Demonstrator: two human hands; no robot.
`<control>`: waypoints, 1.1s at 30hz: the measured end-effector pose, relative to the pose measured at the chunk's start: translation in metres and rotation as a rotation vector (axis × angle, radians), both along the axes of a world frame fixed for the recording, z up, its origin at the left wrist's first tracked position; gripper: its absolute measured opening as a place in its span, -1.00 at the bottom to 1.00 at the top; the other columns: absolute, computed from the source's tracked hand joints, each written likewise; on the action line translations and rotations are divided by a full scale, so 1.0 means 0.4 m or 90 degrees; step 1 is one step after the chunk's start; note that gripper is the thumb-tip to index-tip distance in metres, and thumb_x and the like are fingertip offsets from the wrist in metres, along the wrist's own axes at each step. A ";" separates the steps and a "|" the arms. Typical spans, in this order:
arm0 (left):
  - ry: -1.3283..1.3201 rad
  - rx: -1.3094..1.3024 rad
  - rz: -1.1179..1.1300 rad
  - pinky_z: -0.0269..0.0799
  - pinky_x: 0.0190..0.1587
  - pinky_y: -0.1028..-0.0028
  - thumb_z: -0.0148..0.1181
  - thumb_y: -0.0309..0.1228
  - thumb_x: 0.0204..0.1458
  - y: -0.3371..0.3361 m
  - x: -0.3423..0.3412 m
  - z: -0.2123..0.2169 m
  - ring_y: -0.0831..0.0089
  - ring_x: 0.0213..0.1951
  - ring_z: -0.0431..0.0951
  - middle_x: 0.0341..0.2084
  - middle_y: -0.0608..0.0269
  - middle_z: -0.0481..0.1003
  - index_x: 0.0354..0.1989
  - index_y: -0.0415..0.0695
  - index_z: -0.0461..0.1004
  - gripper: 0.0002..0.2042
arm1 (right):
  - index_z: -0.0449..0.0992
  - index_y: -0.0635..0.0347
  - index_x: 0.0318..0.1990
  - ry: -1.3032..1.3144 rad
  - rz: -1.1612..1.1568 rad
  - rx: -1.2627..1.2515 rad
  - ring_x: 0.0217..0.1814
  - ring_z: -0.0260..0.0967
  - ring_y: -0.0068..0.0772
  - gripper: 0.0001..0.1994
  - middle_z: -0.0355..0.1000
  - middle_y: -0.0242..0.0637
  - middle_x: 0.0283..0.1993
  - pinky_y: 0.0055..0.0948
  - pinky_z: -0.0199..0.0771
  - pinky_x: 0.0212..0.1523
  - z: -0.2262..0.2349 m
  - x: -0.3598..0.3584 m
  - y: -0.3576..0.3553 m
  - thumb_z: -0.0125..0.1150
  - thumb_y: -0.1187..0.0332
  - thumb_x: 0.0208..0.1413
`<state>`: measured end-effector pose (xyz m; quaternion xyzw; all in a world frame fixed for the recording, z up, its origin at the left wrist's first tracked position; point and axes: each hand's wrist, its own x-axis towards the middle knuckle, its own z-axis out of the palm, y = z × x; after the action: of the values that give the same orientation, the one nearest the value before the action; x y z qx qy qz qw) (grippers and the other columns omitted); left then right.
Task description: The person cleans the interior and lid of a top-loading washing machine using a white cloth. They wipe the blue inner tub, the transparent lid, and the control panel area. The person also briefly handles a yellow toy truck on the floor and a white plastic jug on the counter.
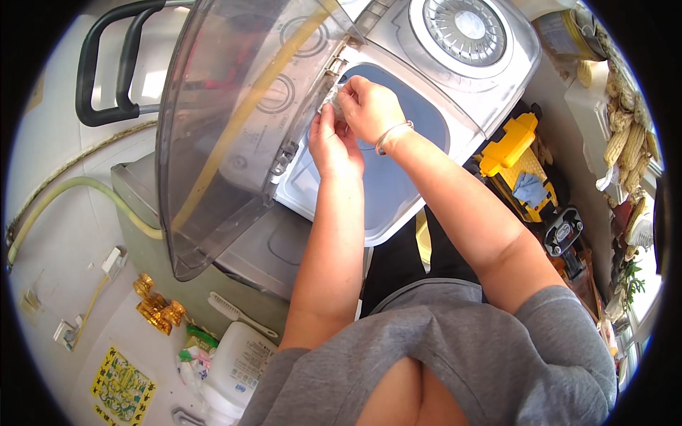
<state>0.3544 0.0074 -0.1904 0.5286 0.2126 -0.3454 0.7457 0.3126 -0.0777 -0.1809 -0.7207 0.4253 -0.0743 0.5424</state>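
Note:
Both my hands are over the tub (405, 167) of a twin-tub washing machine, by the inner wall on the lid's side. My right hand (371, 112), with a bracelet (393, 135) at the wrist, has its fingers bent into a pinch. Just below it, my left hand (337, 145) points its fingers upward, thumb and fingertips drawn together. A small whitish piece (331, 99) shows between the fingertips; its kind is too small and covered to tell. The smoky see-through lid (234, 135) stands raised to the left.
The spin side's round ribbed cover (465, 25) is at the top. A pale hose (85, 181) curves at left. A black handle (89, 78) stands behind the lid. Right of the machine sits a yellow toolbox (515, 149). A brush (241, 312) and white jug (241, 362) lie lower left.

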 end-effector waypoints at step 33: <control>0.048 -0.120 0.025 0.37 0.00 0.45 0.07 -0.36 0.17 0.042 0.010 -0.037 0.47 -0.11 0.44 -0.17 0.21 0.44 -0.06 -0.24 0.36 -0.75 | 0.48 0.17 -0.31 -0.022 -0.150 0.023 -0.24 0.49 -0.03 -0.83 0.53 -0.10 -0.38 -0.17 0.47 -0.16 -0.001 0.043 0.011 0.13 0.27 0.04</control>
<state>0.3583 0.0242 -0.2053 0.4387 0.2173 -0.3689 0.7901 0.3298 -0.0732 -0.1814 -0.6546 0.4986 -0.1423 0.5501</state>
